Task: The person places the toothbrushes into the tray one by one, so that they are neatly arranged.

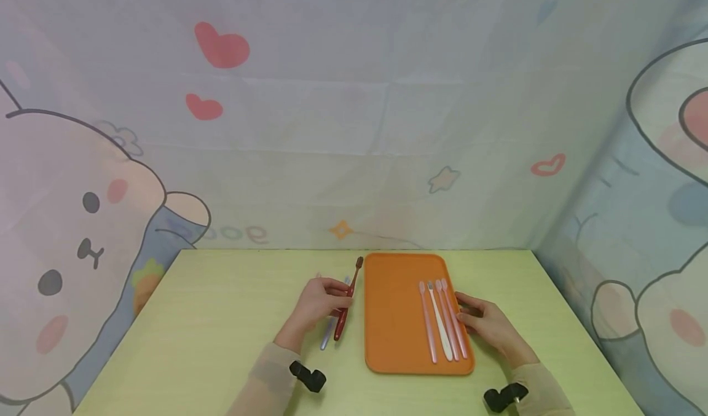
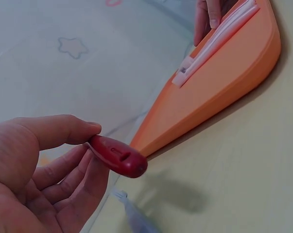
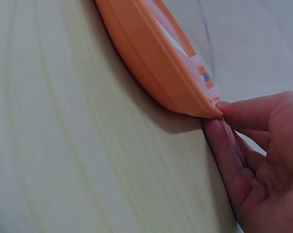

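My left hand (image 1: pixel 318 305) pinches a dark red toothbrush (image 1: pixel 341 325) between thumb and fingers, just left of the orange tray (image 1: pixel 389 324). In the left wrist view the rounded end of its red handle (image 2: pixel 119 158) points toward the camera, clear of the table. A bluish toothbrush (image 1: pixel 326 336) lies on the table below this hand, partly covered by it. At the tray's right edge my right hand (image 1: pixel 489 325) grips the rim, thumb on top and fingers beneath, as the right wrist view shows. Several pink toothbrushes (image 1: pixel 428 324) and a white toothbrush (image 1: pixel 440 324) lie side by side in the tray's right half.
A pale pink tip (image 1: pixel 318 275) shows behind the left hand. The light yellow-green table (image 1: pixel 221 317) ends at a printed cloth backdrop (image 1: pixel 332 176), which also hangs along both sides. Each forearm wears a black wrist camera (image 1: pixel 308 376).
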The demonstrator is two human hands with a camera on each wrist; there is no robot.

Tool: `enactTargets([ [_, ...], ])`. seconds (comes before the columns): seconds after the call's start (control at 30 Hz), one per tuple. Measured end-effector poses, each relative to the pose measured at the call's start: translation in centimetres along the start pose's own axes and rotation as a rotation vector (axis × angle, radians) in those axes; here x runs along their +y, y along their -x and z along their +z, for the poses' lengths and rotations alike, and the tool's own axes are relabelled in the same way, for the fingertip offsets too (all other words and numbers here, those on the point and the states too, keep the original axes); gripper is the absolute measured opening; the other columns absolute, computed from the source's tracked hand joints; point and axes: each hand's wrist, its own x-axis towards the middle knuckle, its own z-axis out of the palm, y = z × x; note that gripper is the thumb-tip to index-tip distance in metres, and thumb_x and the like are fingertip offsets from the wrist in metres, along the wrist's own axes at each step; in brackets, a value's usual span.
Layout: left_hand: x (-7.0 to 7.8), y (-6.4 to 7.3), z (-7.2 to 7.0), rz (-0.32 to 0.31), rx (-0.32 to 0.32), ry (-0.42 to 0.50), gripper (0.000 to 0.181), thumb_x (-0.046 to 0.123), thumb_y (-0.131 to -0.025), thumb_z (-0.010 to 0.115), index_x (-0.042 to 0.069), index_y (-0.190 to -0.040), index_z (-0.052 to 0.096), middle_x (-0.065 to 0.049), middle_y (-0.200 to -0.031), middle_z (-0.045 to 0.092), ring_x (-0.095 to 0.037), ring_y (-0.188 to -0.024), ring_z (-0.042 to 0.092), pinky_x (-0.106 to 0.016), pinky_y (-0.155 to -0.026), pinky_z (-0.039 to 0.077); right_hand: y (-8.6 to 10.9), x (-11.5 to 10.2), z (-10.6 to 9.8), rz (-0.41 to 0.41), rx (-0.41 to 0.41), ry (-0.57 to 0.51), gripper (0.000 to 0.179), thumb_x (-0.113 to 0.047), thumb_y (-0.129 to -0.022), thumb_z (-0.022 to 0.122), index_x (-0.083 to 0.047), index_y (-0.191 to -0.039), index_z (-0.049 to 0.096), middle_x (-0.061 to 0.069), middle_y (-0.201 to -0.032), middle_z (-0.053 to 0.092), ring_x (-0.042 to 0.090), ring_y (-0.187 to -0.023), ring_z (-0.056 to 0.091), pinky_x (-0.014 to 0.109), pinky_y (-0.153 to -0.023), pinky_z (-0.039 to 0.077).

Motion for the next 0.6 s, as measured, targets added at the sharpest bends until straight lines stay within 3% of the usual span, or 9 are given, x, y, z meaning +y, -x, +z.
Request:
enactTargets([
  [0.43,0.5,0.3,2.0,0.016,-0.035,-0.09,0.029,0.005,-0.091,0.084,-0.005,-0.116,0.075,-0.015,-0.104,0.078,-0.024,-0.079,0.078,-0.039,-0.073,0.066,-0.2,0.1,0.0,-0.01,0.002,0.011,0.062,-0.008,-0.105,0.067,0.005,-0.16,0.043,0.028,-0.158,0.048,0.032,-0.125,0.062,0.028,-0.083,0.061],
  [0.6,0.8,0.3,2.8,0.02,-0.052,-0.017,0.027,-0.002,-0.09,0.081,-0.01,-0.114,0.073,-0.018,-0.102,0.077,-0.027,-0.08,0.077,-0.041,-0.072,0.066,-0.2,0.1,0.0,-0.009,0.0,0.01,0.062,-0.008,-0.105,0.068,0.005,-0.16,0.043,0.028,-0.159,0.048,0.032,-0.125,0.061,0.028,-0.083,0.061],
])
